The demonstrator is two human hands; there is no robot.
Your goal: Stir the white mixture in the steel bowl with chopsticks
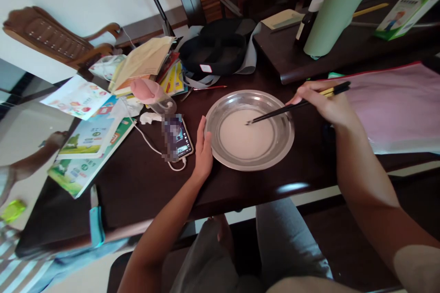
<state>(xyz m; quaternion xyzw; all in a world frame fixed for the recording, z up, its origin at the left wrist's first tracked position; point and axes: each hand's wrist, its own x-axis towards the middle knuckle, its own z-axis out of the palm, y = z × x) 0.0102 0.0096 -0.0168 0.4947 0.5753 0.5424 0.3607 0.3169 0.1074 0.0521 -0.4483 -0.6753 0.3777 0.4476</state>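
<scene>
A round metal basin [284,143] rests on the dark table in front of me. Whitish contents [237,139] cover its bottom; grains or cloudy liquid, I cannot tell which. On the basin's left side, my left hand [204,153] holds the rim, with the thumb at the edge and the fingers stretched along the outside. My right hand [321,100] is closed around a pair of black chopsticks [277,112] with yellowish bands near their upper ends. Their tips are close together over the white contents, and the right fingers are above the basin's right rim.
Left of the basin lie a phone [182,139] on a white cable, a pink-topped cup [154,96], booklets [87,135] and a blue-handled knife [96,219]. A black bag [215,50] sits behind. A pink bag [405,105] lies right. Another person's arm [30,160] shows far left.
</scene>
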